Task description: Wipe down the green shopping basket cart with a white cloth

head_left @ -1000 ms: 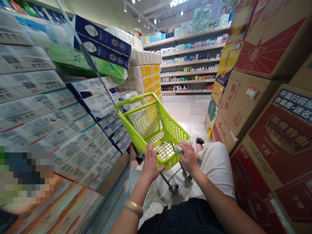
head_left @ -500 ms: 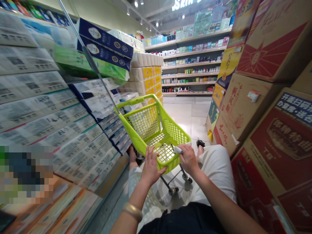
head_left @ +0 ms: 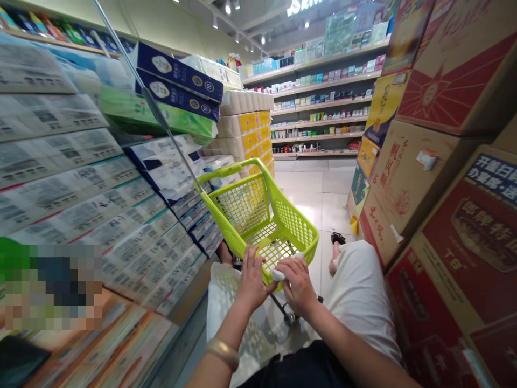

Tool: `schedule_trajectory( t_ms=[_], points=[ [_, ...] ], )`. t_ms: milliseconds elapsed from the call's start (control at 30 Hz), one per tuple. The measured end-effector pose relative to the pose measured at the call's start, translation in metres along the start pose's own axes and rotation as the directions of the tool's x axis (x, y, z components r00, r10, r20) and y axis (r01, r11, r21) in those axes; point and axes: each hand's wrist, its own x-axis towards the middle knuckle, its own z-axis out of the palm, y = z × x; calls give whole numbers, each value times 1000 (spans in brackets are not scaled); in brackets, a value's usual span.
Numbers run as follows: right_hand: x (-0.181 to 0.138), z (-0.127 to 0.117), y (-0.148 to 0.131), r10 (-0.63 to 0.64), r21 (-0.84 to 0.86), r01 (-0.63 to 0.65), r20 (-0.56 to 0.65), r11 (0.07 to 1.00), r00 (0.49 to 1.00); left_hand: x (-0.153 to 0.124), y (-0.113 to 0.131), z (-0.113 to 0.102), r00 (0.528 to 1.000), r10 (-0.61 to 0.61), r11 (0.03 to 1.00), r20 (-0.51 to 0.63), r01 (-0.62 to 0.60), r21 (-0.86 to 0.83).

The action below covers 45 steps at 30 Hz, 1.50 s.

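A lime-green child-size shopping cart (head_left: 297, 219) with a latticed basket stands between my knees, a metal pole rising from its left side. My left hand (head_left: 251, 277) grips the near left rim, fingers over the edge and thumb along the outside. In my right hand (head_left: 297, 283) is a white wipe (head_left: 278, 275), pressed against the near rim close to my left thumb. Part of the wipe is hidden under my fingers. The basket holds nothing that I can see.
Stacked tissue packs (head_left: 52, 159) line the left side, with orange-and-white packs (head_left: 117, 345) at the lower left. Cardboard cartons (head_left: 407, 167) rise close on the right. Beyond the cart, tiled floor (head_left: 305, 186) leads to cosmetics shelves (head_left: 319, 102).
My right hand has slid left along the near rim with the wipe, towards my left hand. My left hand stays on the rim. The view has shifted slightly.
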Motion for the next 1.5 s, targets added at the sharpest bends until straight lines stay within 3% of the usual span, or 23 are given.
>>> schedule_trajectory(
  t_ms=[200, 467, 1033, 1400, 1500],
  points=[
    [-4, -1, 0, -1, -12, 1, -12, 1000, 1000, 0, 6, 1, 1000, 7, 1000, 9, -7, -3],
    [5, -9, 14, -85, -41, 88, 82, 995, 993, 4, 0, 0, 1000, 18, 1000, 16, -19, 19],
    [3, -3, 12, -25, -42, 26, 12, 999, 1000, 7, -1, 7, 998, 49, 998, -50, -48, 29],
    [0, 1, 11, -29, -51, 30, 16, 998, 999, 6, 0, 7, 998, 39, 999, -55, -39, 12],
    [1, -2, 17, -80, -56, 82, 44, 995, 996, 6, 0, 7, 998, 36, 999, -56, -36, 9]
  ],
)
